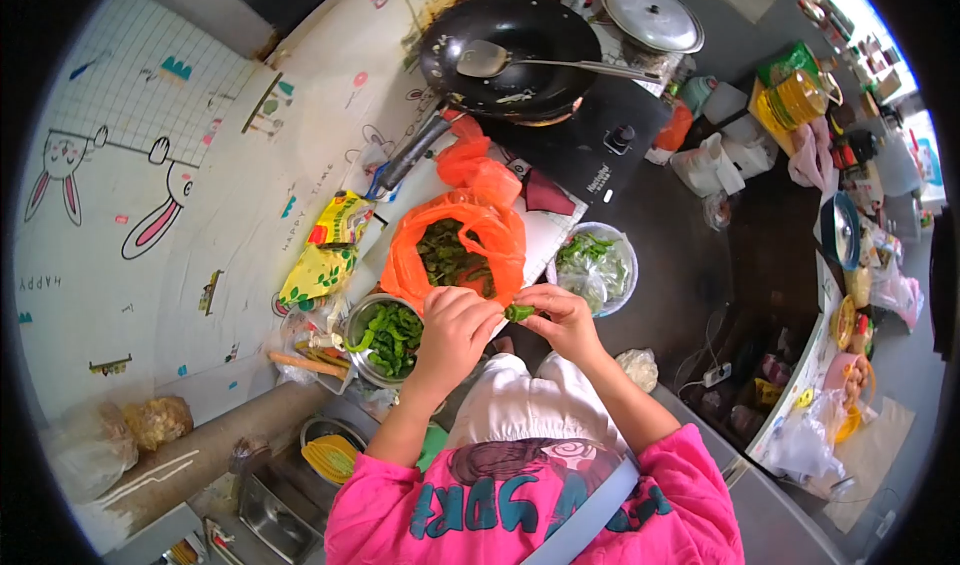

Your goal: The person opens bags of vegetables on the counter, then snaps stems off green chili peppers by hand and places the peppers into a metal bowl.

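Note:
A small green pepper (518, 312) is pinched in the fingers of my right hand (563, 318). My left hand (460, 331) is closed, its fingers curled against the pepper's other end; their tips are partly hidden. Just beyond both hands, an orange plastic bag (405, 255) gapes open with dark green peppers (455, 255) inside. To the left of my left hand stands a metal bowl (372, 373) with bright green peppers (388, 337) in it.
A black wok (445, 60) with a metal spatula (485, 60) rests on the cooker (620, 115). A white basin (625, 290) of greens stands to the right. A yellow packet (330, 250) and carrots (308, 363) lie left; a sink (275, 520) is lower left.

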`<action>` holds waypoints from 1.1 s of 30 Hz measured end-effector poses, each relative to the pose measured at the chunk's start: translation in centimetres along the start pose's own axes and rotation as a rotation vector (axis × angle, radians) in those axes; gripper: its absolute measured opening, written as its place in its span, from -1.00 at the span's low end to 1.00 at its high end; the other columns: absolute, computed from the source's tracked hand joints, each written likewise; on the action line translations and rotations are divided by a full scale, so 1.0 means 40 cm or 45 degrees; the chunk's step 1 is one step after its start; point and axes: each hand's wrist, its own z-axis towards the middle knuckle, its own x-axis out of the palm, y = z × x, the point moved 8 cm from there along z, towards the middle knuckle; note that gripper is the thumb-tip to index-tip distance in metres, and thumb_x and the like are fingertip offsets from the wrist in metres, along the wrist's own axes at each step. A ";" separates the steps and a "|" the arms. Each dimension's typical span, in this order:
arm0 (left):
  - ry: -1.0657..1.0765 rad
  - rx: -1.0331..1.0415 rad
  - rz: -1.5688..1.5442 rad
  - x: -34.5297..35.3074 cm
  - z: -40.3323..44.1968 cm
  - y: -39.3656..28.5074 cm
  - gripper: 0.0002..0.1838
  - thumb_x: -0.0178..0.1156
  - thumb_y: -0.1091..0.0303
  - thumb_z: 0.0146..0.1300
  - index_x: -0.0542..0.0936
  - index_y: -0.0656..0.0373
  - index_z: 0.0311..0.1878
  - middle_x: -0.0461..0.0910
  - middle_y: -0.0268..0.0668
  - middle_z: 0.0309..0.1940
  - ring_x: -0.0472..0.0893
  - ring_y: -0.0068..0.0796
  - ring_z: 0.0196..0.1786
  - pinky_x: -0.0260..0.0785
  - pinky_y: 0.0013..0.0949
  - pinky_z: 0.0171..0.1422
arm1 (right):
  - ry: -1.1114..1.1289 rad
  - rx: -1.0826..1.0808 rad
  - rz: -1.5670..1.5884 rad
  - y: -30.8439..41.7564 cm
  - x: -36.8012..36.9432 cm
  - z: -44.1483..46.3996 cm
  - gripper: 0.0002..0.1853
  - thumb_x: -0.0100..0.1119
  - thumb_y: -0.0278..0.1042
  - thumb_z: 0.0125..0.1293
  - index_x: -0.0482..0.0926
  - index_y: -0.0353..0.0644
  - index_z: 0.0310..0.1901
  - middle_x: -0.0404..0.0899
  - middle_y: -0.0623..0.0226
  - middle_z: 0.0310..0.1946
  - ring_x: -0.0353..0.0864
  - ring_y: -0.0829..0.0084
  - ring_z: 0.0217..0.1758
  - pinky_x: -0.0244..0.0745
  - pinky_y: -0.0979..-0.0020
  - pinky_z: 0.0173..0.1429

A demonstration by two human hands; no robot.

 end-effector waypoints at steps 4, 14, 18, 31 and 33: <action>0.051 0.022 -0.021 0.057 0.025 -0.015 -0.90 0.21 0.45 -0.02 0.54 0.19 -0.39 0.52 -0.31 -0.44 0.47 -0.29 -0.27 0.20 -0.29 -0.09 | -0.072 0.062 0.015 -0.017 -0.053 -0.022 -0.71 0.23 -0.62 -0.03 0.60 -0.22 -0.19 0.54 0.31 -0.19 0.51 0.56 -0.25 0.44 0.58 -0.19; 0.287 -0.269 -0.292 0.359 0.005 0.047 -0.90 0.14 0.44 0.06 0.55 0.25 -0.37 0.54 -0.19 -0.44 0.49 -0.16 -0.25 0.33 -0.22 -0.13 | -0.252 0.567 0.503 -0.231 -0.156 -0.159 -0.70 0.07 -0.47 0.23 0.42 -0.30 0.01 0.56 0.34 -0.27 0.52 0.63 -0.28 0.40 0.61 -0.23; 0.310 -0.268 -0.225 0.407 -0.021 0.030 -0.72 0.12 0.42 0.08 0.47 0.28 -0.11 0.48 -0.12 -0.15 0.45 -0.15 -0.06 0.29 -0.24 0.05 | -0.460 0.803 0.579 -0.362 -0.215 -0.223 -0.73 0.04 -0.41 0.25 0.44 -0.26 -0.03 0.57 0.36 -0.30 0.50 0.66 -0.34 0.36 0.65 -0.31; 0.467 -0.377 -0.216 0.413 -0.087 0.092 -0.72 0.11 0.42 0.09 0.47 0.25 -0.09 0.44 -0.15 -0.05 0.39 -0.13 0.04 0.24 -0.24 0.14 | -1.040 0.979 0.468 -0.510 -0.401 -0.223 -0.45 -0.07 -0.45 0.22 0.17 0.01 0.28 0.03 0.30 0.33 0.32 0.43 0.14 0.34 0.44 -0.05; 0.442 -0.351 -0.207 0.404 -0.088 0.096 -0.72 0.11 0.42 0.09 0.48 0.25 -0.09 0.44 -0.15 -0.05 0.39 -0.13 0.04 0.24 -0.24 0.14 | -0.966 1.011 0.465 -0.512 -0.380 -0.217 -0.48 -0.09 -0.46 0.22 0.22 -0.02 0.25 0.12 0.30 0.29 0.32 0.43 0.13 0.34 0.42 -0.03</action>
